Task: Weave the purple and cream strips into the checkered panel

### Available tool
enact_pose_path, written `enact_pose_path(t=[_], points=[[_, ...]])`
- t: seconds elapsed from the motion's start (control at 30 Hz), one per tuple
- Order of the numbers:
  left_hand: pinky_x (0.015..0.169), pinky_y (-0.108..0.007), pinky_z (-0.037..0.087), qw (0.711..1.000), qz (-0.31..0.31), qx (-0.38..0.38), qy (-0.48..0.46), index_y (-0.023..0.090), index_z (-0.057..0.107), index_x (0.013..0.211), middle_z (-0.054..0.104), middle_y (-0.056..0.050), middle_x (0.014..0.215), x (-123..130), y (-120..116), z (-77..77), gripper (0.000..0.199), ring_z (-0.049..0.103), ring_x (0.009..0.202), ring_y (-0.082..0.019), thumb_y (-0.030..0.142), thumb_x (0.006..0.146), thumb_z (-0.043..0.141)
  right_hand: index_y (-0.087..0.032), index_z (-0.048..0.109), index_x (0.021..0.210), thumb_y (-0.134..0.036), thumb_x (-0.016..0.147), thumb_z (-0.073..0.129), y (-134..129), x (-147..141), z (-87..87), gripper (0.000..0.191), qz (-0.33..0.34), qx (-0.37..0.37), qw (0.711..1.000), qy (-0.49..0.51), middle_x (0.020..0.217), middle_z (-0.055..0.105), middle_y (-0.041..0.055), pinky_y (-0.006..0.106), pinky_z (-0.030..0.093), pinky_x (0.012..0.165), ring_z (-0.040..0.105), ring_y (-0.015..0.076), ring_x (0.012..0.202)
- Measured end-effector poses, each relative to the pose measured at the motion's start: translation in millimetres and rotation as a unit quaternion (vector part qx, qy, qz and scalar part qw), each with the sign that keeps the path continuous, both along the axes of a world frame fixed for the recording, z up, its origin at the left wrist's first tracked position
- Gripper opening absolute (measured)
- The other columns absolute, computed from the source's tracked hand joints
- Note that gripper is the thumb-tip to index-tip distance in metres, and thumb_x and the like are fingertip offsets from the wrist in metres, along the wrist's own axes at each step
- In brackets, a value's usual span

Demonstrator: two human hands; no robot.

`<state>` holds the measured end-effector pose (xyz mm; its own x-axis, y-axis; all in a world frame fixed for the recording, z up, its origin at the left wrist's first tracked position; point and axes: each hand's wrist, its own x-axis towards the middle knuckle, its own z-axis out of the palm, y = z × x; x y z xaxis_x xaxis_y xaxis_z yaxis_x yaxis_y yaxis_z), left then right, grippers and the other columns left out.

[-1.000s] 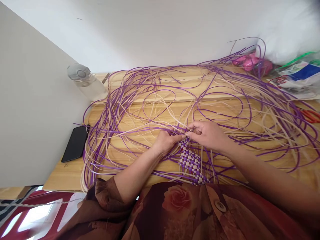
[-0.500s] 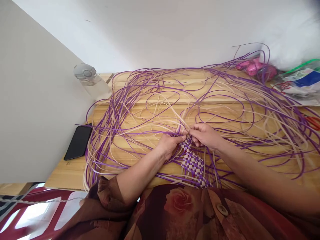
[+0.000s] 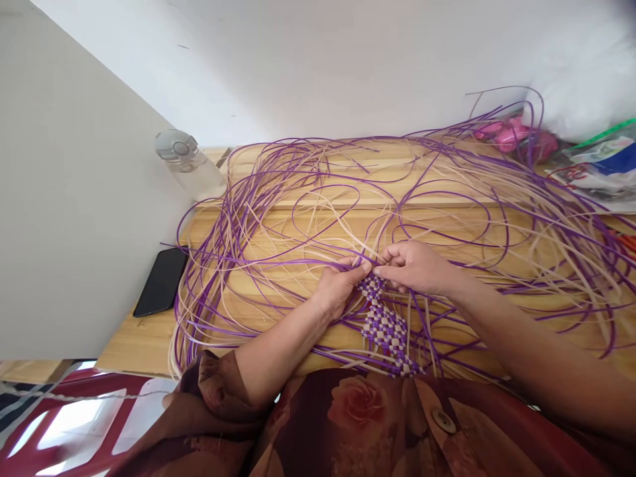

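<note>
A woven piece point(image 3: 386, 328) in purple and cream checks lies on the table in front of my body, its lower end close to my shirt. Long purple and cream strips point(image 3: 238, 218) fan out from it in loose loops on both sides. At its top left edge, my left hand point(image 3: 340, 285) is closed, thumb pressed down on the weave. Facing it, my right hand point(image 3: 411, 266) pinches at the top edge where strips come out, its fingertips almost touching the left thumb. Which strip sits in the right fingertips is partly hidden.
A clear bottle with a grey lid point(image 3: 191, 165) leans in view at the back left. Below it lies a black phone point(image 3: 159, 281). At the back right are a pink bundle point(image 3: 514, 134) and a plastic bag point(image 3: 609, 159). Orange-handled scissors point(image 3: 627, 240) show at the right edge.
The view has shifted slightly. My right fingertips have come down a little beside the left thumb, and a purple strip now crosses above the thumb. The woven piece stays in place.
</note>
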<state>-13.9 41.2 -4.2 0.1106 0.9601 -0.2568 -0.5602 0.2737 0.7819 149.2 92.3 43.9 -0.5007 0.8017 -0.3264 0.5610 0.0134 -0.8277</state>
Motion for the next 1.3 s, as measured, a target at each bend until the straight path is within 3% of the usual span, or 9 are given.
enact_pose_path(t=[0.17,0.33,0.53,0.77,1.07,1.1,1.17,1.23,1.3], points=[[0.073,-0.028,0.046,1.000,-0.012,-0.001,-0.007,0.012,0.068,0.084,0.067,-0.002,0.072,-2.2,-0.1,2.8,0.035,0.061,0.067,-0.013,0.024,0.057,0.086,-0.017,0.058,0.070,-0.036,0.074,0.064,-7.4,-3.4,-3.2,0.021,-0.028,0.102,0.994,-0.018,0.047,0.049,-0.0048,0.019,0.025,0.041,0.040,0.0064,0.041],[0.076,-0.029,0.046,1.000,-0.028,-0.009,-0.001,0.012,0.067,0.080,0.068,-0.003,0.073,-5.4,0.9,6.4,0.037,0.062,0.068,-0.013,0.019,0.051,0.089,-0.017,0.056,0.078,-0.036,0.076,0.062,-12.2,-4.3,-12.6,0.020,-0.067,0.031,0.996,0.059,0.051,0.051,-0.0058,0.019,0.033,0.042,0.046,0.0082,0.043],[0.070,-0.030,0.046,0.998,-0.046,-0.041,-0.004,0.010,0.069,0.073,0.068,-0.004,0.068,-3.3,3.8,2.7,0.037,0.061,0.063,-0.014,0.023,0.047,0.092,-0.017,0.056,0.078,-0.037,0.080,0.062,-17.6,-3.5,-31.5,0.021,-0.078,0.089,0.987,0.106,0.050,0.048,-0.0067,0.018,0.031,0.042,0.043,0.0069,0.043],[0.065,-0.027,0.042,0.998,0.040,-0.051,0.020,0.012,0.065,0.066,0.063,-0.001,0.062,2.4,0.1,1.4,0.036,0.056,0.058,-0.011,0.023,0.046,0.091,-0.017,0.055,0.077,-0.038,0.074,0.062,-16.3,-14.5,-38.9,0.023,-0.144,-0.027,0.975,0.165,0.049,0.051,-0.0061,0.020,0.036,0.040,0.047,0.0084,0.039],[0.076,-0.029,0.043,0.998,-0.050,-0.012,0.020,0.011,0.072,0.078,0.069,-0.004,0.072,-7.8,3.3,-2.0,0.037,0.060,0.069,-0.014,0.027,0.051,0.091,-0.018,0.053,0.078,-0.039,0.076,0.062,-11.3,-10.7,-35.3,0.023,-0.131,-0.058,0.982,0.124,0.050,0.052,-0.0053,0.018,0.030,0.037,0.048,0.0087,0.039],[0.077,-0.029,0.043,0.999,-0.049,-0.012,0.019,0.011,0.073,0.079,0.070,-0.005,0.074,-7.9,3.7,-3.0,0.037,0.061,0.071,-0.014,0.027,0.051,0.092,-0.018,0.054,0.081,-0.041,0.077,0.062,-10.5,-8.6,-35.2,0.025,-0.120,-0.034,0.986,0.107,0.051,0.053,-0.0050,0.019,0.031,0.038,0.049,0.0095,0.040],[0.078,-0.029,0.044,0.999,-0.024,-0.023,0.012,0.012,0.074,0.079,0.070,-0.005,0.076,-6.7,3.8,-4.1,0.038,0.061,0.071,-0.014,0.027,0.049,0.092,-0.018,0.059,0.090,-0.041,0.079,0.062,-9.0,-4.0,-36.3,0.025,-0.109,0.102,0.987,0.063,0.053,0.054,-0.0044,0.021,0.037,0.044,0.050,0.0105,0.044],[0.077,-0.029,0.043,0.999,-0.005,-0.038,0.001,0.012,0.074,0.077,0.070,-0.004,0.074,-4.1,3.4,-4.0,0.039,0.059,0.070,-0.013,0.028,0.046,0.093,-0.018,0.065,0.102,-0.034,0.083,0.060,-8.2,-0.6,-38.9,0.026,-0.101,0.291,0.951,0.034,0.059,0.056,-0.0031,0.024,0.042,0.054,0.052,0.0113,0.051],[0.074,-0.029,0.043,0.999,-0.005,-0.050,-0.004,0.012,0.073,0.075,0.068,-0.003,0.072,-1.3,3.2,-2.7,0.042,0.058,0.067,-0.013,0.029,0.042,0.094,-0.021,0.068,0.108,-0.030,0.087,0.058,-8.1,-0.6,-41.2,0.025,-0.079,0.403,0.910,0.050,0.071,0.064,0.0001,0.026,0.047,0.066,0.058,0.0126,0.063]])
